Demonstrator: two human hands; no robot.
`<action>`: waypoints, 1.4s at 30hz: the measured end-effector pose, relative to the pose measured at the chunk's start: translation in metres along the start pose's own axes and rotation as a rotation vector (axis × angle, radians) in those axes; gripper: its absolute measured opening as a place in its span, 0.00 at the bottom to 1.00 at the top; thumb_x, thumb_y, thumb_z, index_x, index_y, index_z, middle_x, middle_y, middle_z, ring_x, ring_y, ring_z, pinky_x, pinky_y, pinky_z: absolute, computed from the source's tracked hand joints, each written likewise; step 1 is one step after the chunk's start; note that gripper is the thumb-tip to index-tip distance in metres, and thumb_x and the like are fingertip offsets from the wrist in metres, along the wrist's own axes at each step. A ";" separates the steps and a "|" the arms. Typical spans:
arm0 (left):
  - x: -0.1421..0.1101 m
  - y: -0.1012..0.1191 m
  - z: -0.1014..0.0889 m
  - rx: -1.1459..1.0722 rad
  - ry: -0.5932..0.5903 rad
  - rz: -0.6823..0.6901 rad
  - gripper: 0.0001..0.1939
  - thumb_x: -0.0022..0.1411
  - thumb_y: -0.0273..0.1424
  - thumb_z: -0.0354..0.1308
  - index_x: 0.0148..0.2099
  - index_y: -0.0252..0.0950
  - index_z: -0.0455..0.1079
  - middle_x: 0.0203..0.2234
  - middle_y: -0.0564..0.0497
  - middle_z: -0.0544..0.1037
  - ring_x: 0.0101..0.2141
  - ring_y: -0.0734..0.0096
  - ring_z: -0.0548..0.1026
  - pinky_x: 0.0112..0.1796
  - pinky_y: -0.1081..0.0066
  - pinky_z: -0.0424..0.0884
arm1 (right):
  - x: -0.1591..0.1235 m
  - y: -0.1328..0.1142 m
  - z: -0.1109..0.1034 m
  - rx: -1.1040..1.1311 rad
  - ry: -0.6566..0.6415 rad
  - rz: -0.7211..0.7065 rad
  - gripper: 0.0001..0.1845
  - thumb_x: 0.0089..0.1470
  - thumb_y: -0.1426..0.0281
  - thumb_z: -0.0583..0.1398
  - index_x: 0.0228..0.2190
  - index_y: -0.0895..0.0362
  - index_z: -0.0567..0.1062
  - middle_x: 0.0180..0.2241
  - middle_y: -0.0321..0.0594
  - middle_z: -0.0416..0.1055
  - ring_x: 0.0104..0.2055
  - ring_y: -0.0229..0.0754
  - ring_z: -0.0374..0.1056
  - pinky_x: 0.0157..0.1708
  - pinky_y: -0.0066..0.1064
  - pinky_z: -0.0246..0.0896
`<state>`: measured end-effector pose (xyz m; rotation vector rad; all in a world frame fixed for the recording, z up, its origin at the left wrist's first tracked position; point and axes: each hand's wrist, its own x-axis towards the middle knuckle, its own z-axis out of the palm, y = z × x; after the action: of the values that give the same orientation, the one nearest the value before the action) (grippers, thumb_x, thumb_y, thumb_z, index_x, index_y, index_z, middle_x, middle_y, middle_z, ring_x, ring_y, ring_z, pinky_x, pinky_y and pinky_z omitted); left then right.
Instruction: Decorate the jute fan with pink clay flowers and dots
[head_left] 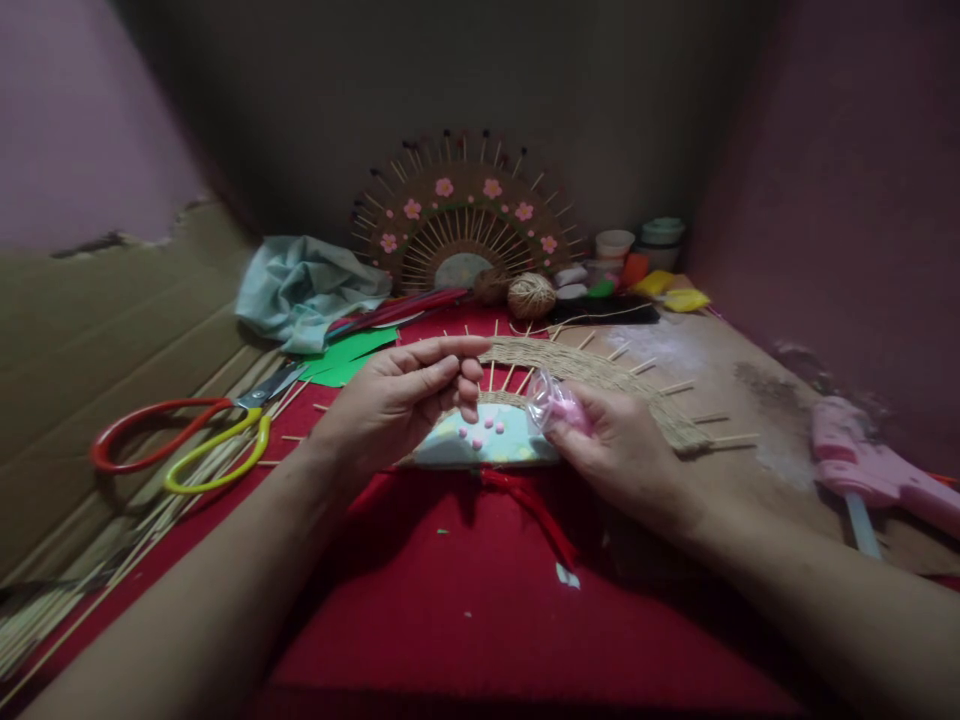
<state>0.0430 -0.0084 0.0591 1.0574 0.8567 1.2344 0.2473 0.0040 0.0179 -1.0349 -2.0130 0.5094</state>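
My right hand (634, 450) is closed around a lump of pink clay (566, 410) in a clear plastic wrapper (538, 400). My left hand (397, 395) is in a pinch, thumb against the fingers; whatever lies between them is hidden. Below and between both hands rests a half-round fan-shaped piece with a light blue patterned base (442, 450). Several small pink balls (477, 444) sit on that base. Thin sticks (510, 378) spread out from it, with a band of woven twine (577, 358) across them. My left hand covers part of its left side.
Scissors (251, 405), green paper (349, 357) and a bundle of sticks (161, 520) lie left. A pink glue gun (851, 460) is at right. Behind stand a finished-looking flowered fan (469, 185), twine balls (532, 296), a cloth (300, 290) and cups (615, 245). Red cloth (450, 620) covers the table front.
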 end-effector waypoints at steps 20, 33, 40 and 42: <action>0.004 -0.009 -0.006 0.144 -0.057 -0.083 0.07 0.57 0.32 0.61 0.33 0.33 0.68 0.20 0.52 0.75 0.15 0.79 0.69 0.12 0.82 0.62 | 0.002 -0.005 0.000 -0.074 -0.120 0.076 0.09 0.49 0.63 0.57 0.26 0.56 0.66 0.24 0.38 0.67 0.24 0.37 0.59 0.25 0.30 0.53; 0.004 0.009 -0.018 0.036 0.071 0.067 0.07 0.55 0.31 0.63 0.34 0.31 0.73 0.20 0.53 0.74 0.15 0.80 0.70 0.13 0.81 0.64 | 0.053 0.015 -0.060 -0.563 -0.081 0.196 0.13 0.52 0.58 0.56 0.29 0.56 0.69 0.27 0.41 0.69 0.27 0.41 0.62 0.26 0.30 0.50; -0.015 0.053 -0.032 -0.008 0.167 0.301 0.05 0.56 0.28 0.62 0.31 0.31 0.71 0.17 0.55 0.71 0.14 0.81 0.67 0.12 0.81 0.60 | 0.079 0.083 -0.084 -0.644 -0.112 0.295 0.15 0.44 0.67 0.62 0.13 0.53 0.63 0.15 0.38 0.63 0.18 0.38 0.58 0.22 0.33 0.47; -0.018 0.060 -0.040 0.017 0.189 0.337 0.01 0.57 0.24 0.60 0.32 0.30 0.70 0.20 0.52 0.74 0.16 0.78 0.71 0.14 0.80 0.64 | 0.075 0.090 -0.086 -0.634 -0.086 0.257 0.19 0.43 0.71 0.62 0.10 0.53 0.62 0.13 0.38 0.61 0.17 0.37 0.57 0.22 0.34 0.46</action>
<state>-0.0158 -0.0190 0.1033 1.1429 0.8555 1.6323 0.3341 0.1170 0.0466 -1.6884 -2.1823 0.0276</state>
